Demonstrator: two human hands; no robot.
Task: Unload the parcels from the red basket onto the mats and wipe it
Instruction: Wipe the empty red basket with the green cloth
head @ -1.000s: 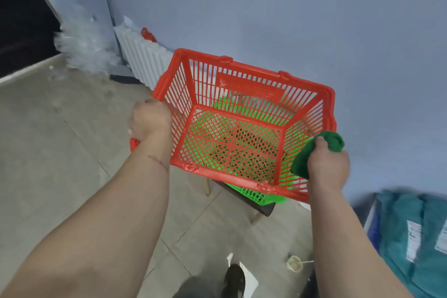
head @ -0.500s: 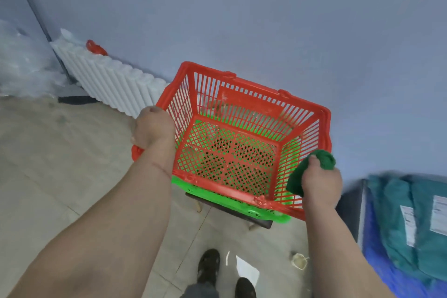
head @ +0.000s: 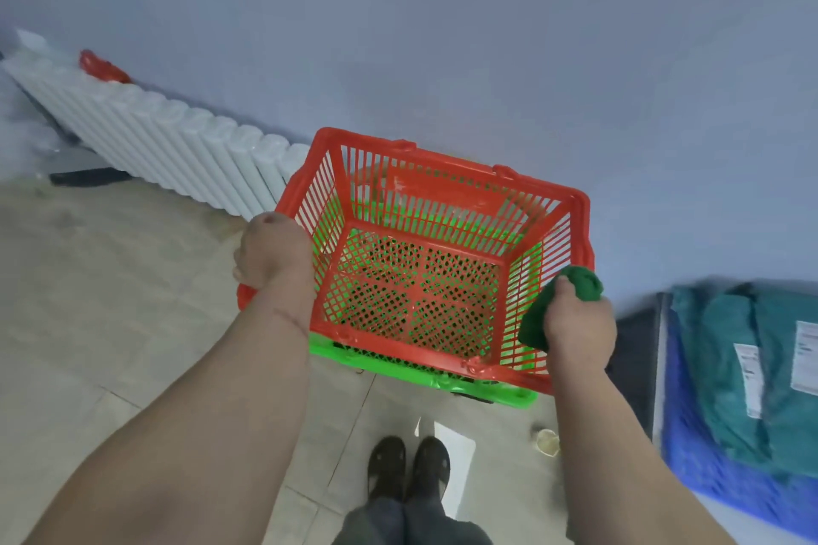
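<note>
The red basket [head: 447, 186] sits nested in a green basket [head: 425, 376], with nothing inside it. My left hand [head: 272, 252] grips the red basket's left rim. My right hand [head: 575, 323] holds a bunched green cloth [head: 538, 319] against the basket's right wall, and the fingers seem to hook over the rim too. Teal parcels [head: 730, 376] with white labels lie on a blue mat [head: 708, 469] at the right edge.
A white radiator [head: 168, 142] runs along the wall at left, with a red item [head: 102, 69] on top. Below the baskets are my feet [head: 407, 465], a white paper scrap [head: 456, 443] and a small cup [head: 546, 440] on the tiled floor.
The red basket has come down into the green basket. The camera has tilted down and right, showing more of the mat and parcels. Both hands kept their hold.
</note>
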